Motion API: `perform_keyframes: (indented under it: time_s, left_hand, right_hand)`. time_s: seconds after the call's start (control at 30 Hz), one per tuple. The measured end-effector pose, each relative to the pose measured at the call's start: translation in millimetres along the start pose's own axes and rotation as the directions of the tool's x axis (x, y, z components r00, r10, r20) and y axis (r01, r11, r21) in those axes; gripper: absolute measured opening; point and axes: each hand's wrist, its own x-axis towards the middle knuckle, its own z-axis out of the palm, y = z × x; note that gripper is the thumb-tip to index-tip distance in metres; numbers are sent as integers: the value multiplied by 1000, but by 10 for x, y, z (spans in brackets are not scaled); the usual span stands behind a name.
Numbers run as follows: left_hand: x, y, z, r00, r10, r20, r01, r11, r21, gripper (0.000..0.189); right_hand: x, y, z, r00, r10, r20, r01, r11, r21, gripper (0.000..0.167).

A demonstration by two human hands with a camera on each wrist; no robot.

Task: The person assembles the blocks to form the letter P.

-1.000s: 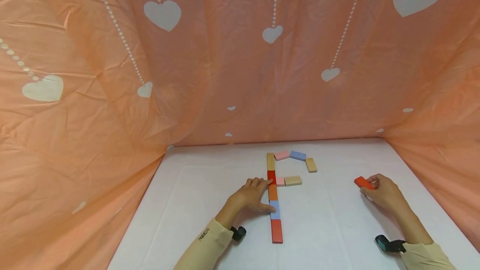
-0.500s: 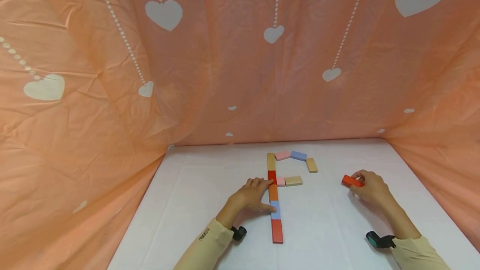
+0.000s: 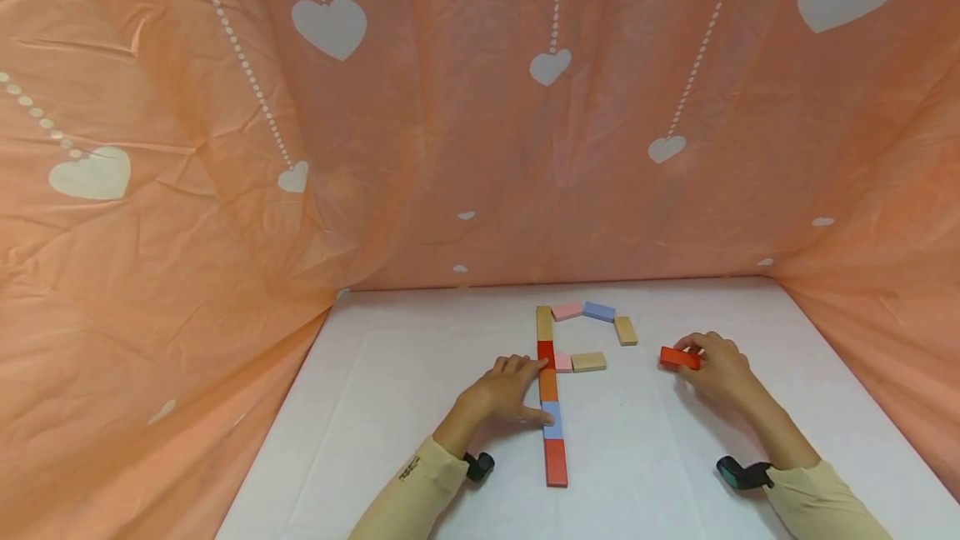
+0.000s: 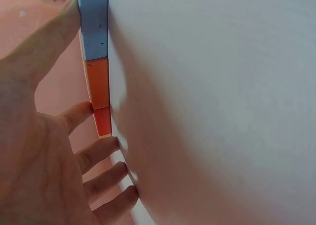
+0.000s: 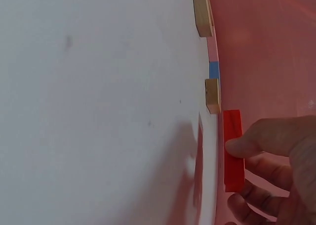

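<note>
My right hand [image 3: 717, 369] pinches a red block [image 3: 679, 358] between thumb and fingers, held above the table with its shadow below in the right wrist view. My left hand [image 3: 498, 392] lies with spread fingers along a straight column of blocks. Its thumb touches the blue block [image 4: 94, 24], and a fingertip reaches the red block [image 3: 546, 354] higher up. Between those sits an orange block [image 3: 549, 386]. A natural wood block [image 3: 544, 323] tops the column and a red block [image 3: 556, 463] ends it nearest me.
From the column's top a pink block [image 3: 567, 312], a blue block [image 3: 599, 312] and a wooden block [image 3: 626, 331] curve rightward. Lower, a short pink block [image 3: 563, 363] and a wooden block [image 3: 588, 362] extend right. The white table [image 3: 420, 323] meets an orange heart-patterned cloth [image 3: 450, 148] behind.
My right hand has carried the red block leftward, closer to the curved row, turning it more level across the view. My left hand stays in place on the column.
</note>
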Motion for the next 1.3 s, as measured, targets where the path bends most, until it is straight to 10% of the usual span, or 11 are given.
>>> perform_keyframes:
  time_s: [1.3]
  left_hand:
    - [7,-12,6,1000,8,5,-8,1000,17,101]
  right_hand:
    - [352,-226,336,936,-330,125,331,944,18,27]
